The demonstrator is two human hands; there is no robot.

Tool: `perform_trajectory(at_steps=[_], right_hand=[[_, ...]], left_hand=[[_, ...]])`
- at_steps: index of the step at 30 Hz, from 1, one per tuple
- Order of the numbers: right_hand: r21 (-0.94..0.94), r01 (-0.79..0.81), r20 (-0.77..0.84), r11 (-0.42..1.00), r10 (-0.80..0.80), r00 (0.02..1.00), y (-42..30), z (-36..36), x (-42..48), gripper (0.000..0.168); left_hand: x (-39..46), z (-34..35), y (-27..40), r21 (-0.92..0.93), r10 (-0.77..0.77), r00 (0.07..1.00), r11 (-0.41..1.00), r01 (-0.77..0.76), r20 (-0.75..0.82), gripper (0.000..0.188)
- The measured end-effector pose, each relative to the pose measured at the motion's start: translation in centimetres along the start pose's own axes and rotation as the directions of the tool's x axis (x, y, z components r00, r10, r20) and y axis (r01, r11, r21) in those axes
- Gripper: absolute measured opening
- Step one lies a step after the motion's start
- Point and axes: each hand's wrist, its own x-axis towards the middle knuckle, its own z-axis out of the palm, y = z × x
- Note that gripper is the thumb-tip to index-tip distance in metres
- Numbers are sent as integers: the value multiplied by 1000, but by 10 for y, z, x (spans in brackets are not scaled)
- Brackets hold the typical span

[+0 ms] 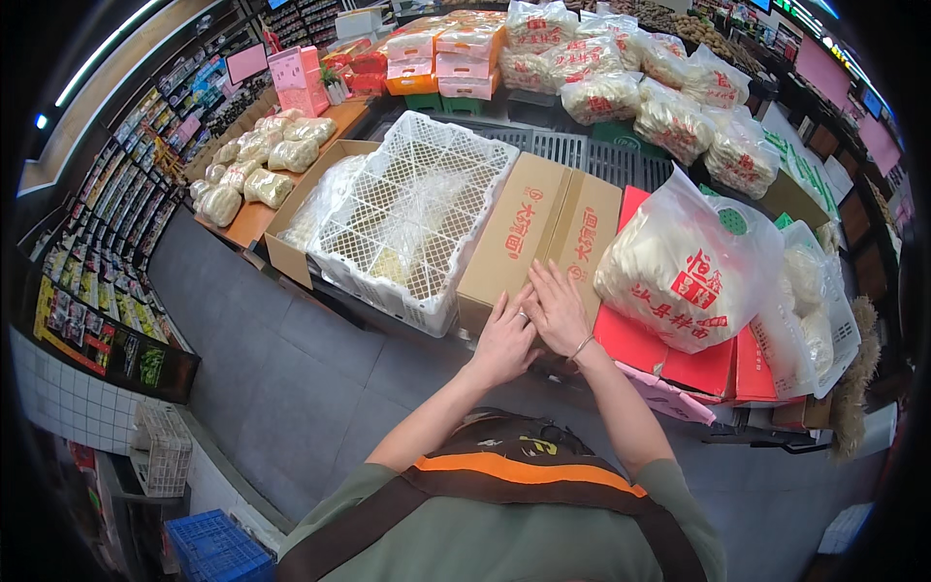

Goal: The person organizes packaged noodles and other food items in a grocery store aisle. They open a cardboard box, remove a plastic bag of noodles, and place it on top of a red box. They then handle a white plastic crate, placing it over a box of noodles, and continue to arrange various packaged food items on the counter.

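Note:
A closed cardboard box (513,225) with red print and a taped seam lies before me. My right hand (561,313) is flat at its near end, fingers stretched along the top, a thin bracelet at the wrist. Beside it, my left hand (504,338) wears a ring and meets the right hand at the fingertips, over the box's near edge. Neither hand holds anything. Left of the box stands a white plastic lattice crate (476,211) with clear plastic and pale noodles showing through. To the right, a large clear bag of noodles (654,273) sits on a red box (622,338).
More bagged noodles (673,120) are piled at the back right. An open carton (280,251) adjoins the crate. Small noodle packs (269,185) cover a wooden table at left. A white perforated basket (840,327) holds bags at far right. Grey floor (291,378) runs towards shelves.

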Motion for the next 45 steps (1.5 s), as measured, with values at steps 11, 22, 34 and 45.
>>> perform_trajectory(at_steps=[11,22,34,45], right_hand=[[8,-104,22,995,103,994,-2,4,2,64],[-13,-104,-23,995,104,994,-5,2,-1,60],[-23,-81,-69,996,79,995,-5,7,-5,66],[451,-50,-91,891,102,991,-27,-34,-27,47]], left_hand=[[0,12,-5,47,40,999,998,-39,-20,78],[3,13,-4,48,84,995,996,-82,-52,77],[1,23,-1,90,30,999,996,-29,-16,77],[-2,38,-12,200,61,998,978,-57,-17,89]])
